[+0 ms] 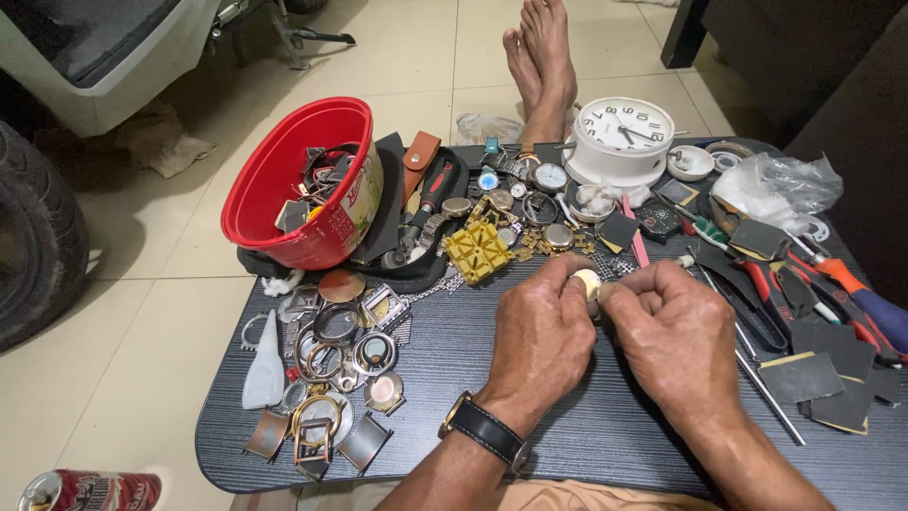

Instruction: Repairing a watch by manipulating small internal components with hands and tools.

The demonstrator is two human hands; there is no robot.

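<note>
**Two hands pinching a small round watch case over a cluttered counter**

Containers. A red bowl lies tipped on its side at the far left of the dark wood-grain counter; it holds a heap of dark watch parts and straps. A small white dish stands just right of the white round clock; what it holds cannot be told. A crumpled clear plastic bag lies at the far right edge. At the lower left corner of the view, off the counter, a red drink can lies on the tiled floor.

Grip. The left hand, with a black-strapped watch on its wrist, and the right hand meet above the middle of the counter. Both grips are narrow, closed from either side on a watch case, a small pale gold disc. The case sits between the fingertips at the far end of both hands, lifted clear of the counter, just near of the yellow block.

Surroundings. Metal watch frames are spread at the left; red-handled pliers and dark sandpaper sheets lie at the right.
</note>
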